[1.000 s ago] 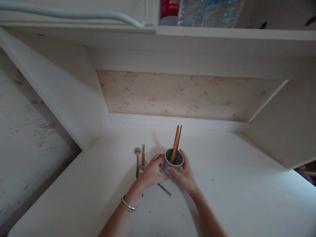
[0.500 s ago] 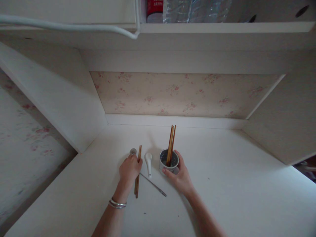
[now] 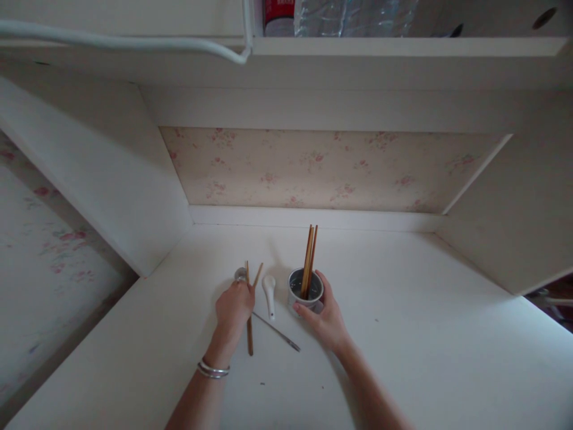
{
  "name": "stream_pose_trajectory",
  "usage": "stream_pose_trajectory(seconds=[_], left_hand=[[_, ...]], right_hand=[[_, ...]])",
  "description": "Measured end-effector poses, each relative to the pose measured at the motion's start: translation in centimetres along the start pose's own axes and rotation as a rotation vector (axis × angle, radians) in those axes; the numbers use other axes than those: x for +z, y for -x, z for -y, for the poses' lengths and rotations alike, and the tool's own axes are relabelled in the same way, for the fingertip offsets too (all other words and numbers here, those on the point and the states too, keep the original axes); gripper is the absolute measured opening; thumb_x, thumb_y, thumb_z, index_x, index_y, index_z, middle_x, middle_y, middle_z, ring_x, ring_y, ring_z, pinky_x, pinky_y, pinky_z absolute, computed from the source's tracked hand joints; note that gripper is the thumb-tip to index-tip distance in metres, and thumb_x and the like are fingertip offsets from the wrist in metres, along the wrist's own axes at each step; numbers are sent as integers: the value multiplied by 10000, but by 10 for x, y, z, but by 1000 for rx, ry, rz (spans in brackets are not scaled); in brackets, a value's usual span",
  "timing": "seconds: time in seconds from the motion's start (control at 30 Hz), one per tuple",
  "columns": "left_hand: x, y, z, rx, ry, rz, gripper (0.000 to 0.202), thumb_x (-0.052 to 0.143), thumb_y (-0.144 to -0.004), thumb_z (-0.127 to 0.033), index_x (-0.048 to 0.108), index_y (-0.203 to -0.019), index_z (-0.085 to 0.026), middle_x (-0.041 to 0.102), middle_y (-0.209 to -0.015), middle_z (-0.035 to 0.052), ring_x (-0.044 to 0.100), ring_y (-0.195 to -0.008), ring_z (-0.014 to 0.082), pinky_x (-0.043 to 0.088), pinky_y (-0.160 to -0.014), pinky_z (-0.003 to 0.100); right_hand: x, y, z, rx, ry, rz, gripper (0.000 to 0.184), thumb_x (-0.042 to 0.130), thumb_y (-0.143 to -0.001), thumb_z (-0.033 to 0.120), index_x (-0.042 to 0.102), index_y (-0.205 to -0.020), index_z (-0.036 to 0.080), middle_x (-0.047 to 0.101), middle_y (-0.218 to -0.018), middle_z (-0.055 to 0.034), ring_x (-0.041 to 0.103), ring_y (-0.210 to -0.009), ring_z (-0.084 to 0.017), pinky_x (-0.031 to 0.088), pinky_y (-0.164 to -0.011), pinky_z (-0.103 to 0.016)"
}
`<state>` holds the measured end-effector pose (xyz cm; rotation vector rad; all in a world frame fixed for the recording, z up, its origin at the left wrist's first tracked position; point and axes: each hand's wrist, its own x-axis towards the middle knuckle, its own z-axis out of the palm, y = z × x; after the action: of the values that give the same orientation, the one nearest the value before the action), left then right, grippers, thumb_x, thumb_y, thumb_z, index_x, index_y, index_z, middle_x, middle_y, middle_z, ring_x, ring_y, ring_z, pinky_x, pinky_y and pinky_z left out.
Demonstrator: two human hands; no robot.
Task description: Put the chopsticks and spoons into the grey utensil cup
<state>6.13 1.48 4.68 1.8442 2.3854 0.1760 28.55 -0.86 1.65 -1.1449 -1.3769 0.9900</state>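
Above the worktop, a red-labelled bottle (image 3: 280,11) is cut off by the top edge of the view; pale characters are printed on its label but cannot be read. Beside it, clear plastic-wrapped bottles (image 3: 353,18) are seen.

On the flat white tabletop (image 3: 425,358), a silver-grey cylindrical cup (image 3: 292,297) is kept upright, gripped at its right side and front by the right hand (image 3: 323,316). Slender brown wooden chopsticks (image 3: 308,263) are stood inside it, tips pointing up. The left hand (image 3: 235,307), ringed at the wrist by silver-coloured bangles (image 3: 213,369), is bunched with fingers bent over loose brown wooden sticks (image 3: 250,340), splayed at their far ends, and beside a round-bowled metal spoon (image 3: 240,273); whether either is firmly grasped cannot be told. Between hand and cup, a white short-handled spoon (image 3: 269,292) is laid, with a thin metal utensil (image 3: 280,333) slanted just nearer the viewer.

The surface is bounded behind by a low white strip (image 3: 313,215) and at the sides by white upright panels (image 3: 111,161). A broad stretch of tabletop is left between the right hand and the right panel, and a narrower one between the left hand and the left edge.
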Motion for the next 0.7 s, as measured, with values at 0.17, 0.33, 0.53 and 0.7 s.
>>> stream_pose_trajectory(seconds=[0.17,0.33,0.53,0.7], left_hand=[[4,-10,4,-6,140,57,334,373,-946,-370,654,-899,-194,727,-1020,118,681,-912,226,446,-740,291],[7,-17,6,-23,286,22,361,354,-958,-403,654,-899,-212,731,-933,72,664,-874,200,407,-697,264],[8,-17,7,-22,346,-30,387,343,-965,-413,657,-865,-210,719,-836,52,652,-779,178,370,-644,247],[6,-17,7,-44,369,-65,364,355,-957,-397,666,-895,-217,734,-934,67,666,-881,208,393,-688,263]], right_hand=[[0,0,1,-7,-12,13,885,796,-724,361,290,-1446,277,558,-1368,-103,555,-1234,-278,388,-1093,-487],[0,1,0,-11,-13,-5,898,818,-692,349,323,-1440,289,567,-1361,-103,558,-1233,-295,391,-1092,-504],[0,2,0,-11,-11,-9,905,820,-684,352,332,-1441,266,569,-1360,-115,581,-1199,-294,419,-1066,-496],[1,2,-1,1,10,1,902,807,-704,354,308,-1451,276,570,-1357,-109,595,-1175,-284,428,-1050,-499]])
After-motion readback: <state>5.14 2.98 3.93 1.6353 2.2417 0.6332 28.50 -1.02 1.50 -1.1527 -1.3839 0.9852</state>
